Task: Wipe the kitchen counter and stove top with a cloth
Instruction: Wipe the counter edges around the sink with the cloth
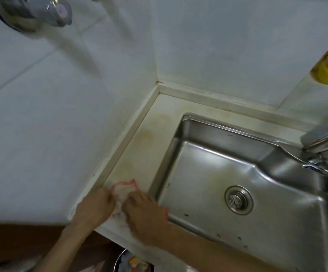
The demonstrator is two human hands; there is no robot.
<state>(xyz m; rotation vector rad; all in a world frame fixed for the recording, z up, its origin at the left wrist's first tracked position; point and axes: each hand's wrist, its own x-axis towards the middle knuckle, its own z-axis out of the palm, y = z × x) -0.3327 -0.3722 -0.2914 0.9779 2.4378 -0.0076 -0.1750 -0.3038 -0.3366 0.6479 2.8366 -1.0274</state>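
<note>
Sink [243, 169] set into counter [139, 152], filling centre-right of frame; drain [239, 199] in its basin; tap [324, 142] at right edge; cloth [124, 190] laid on counter strip left of sink, lower centre; both hands on it.

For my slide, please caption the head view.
Both hands, left and right, press cloth on counter beside sink.

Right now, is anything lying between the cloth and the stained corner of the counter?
Nothing visible. The counter strip from the cloth to the stain is bare, with the wall on one side and the sink on the other.
</note>
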